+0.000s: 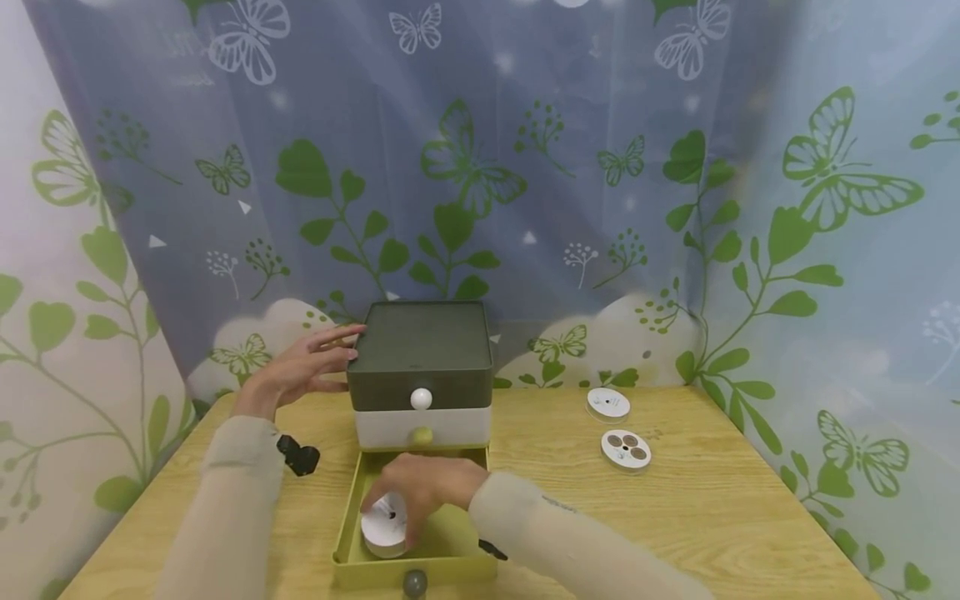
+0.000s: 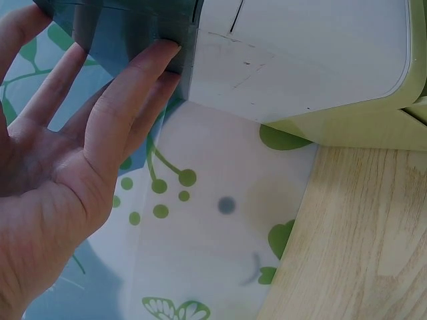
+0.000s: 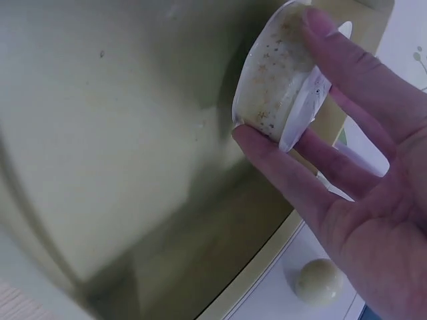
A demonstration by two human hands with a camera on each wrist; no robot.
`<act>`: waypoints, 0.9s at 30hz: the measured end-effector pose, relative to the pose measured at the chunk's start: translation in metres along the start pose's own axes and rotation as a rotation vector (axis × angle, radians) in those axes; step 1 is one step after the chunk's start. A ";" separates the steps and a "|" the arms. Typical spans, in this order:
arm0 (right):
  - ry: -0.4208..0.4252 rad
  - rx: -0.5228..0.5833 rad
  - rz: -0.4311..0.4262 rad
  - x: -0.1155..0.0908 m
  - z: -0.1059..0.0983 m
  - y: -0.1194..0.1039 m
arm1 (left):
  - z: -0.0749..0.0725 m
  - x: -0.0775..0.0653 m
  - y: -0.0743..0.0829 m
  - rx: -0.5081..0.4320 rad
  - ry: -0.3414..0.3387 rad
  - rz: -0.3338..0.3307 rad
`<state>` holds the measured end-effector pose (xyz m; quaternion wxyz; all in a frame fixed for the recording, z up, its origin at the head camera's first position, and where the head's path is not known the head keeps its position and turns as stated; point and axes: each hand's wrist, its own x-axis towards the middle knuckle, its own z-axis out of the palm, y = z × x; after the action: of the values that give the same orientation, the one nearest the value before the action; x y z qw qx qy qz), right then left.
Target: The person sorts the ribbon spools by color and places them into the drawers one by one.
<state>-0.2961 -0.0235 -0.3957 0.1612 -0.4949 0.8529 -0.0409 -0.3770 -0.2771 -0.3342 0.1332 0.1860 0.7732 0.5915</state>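
Observation:
A small drawer unit (image 1: pixel 420 333) stands on the table, its dark green top tier above a white tier and a yellow-green one. The bottom drawer (image 1: pixel 457 575) is pulled out. Inside that drawer, my right hand (image 1: pixel 427 487) pinches a white ribbon spool (image 1: pixel 384 533) between thumb and fingers. In the right wrist view the spool (image 3: pixel 273 73) is tilted, with patterned ribbon wound between its white flanges. My left hand (image 1: pixel 307 367) touches the dark tier's left side with its fingertips; in the left wrist view its fingers (image 2: pixel 127 87) are extended against that wall.
Two more round white spools lie on the table to the right: one (image 1: pixel 608 403) farther back, the other (image 1: pixel 626 451) with brown round spots nearer. A grey knob (image 1: pixel 415 583) juts from the open drawer's front. A patterned curtain (image 1: pixel 570 208) hangs behind the table.

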 end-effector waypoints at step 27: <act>-0.055 0.016 0.034 0.013 0.005 -0.005 | -0.001 0.000 0.000 -0.015 -0.008 -0.003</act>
<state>-0.2960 -0.0370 -0.4025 0.1891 -0.4799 0.8561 -0.0313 -0.3771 -0.2782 -0.3344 0.1388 0.1863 0.7685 0.5961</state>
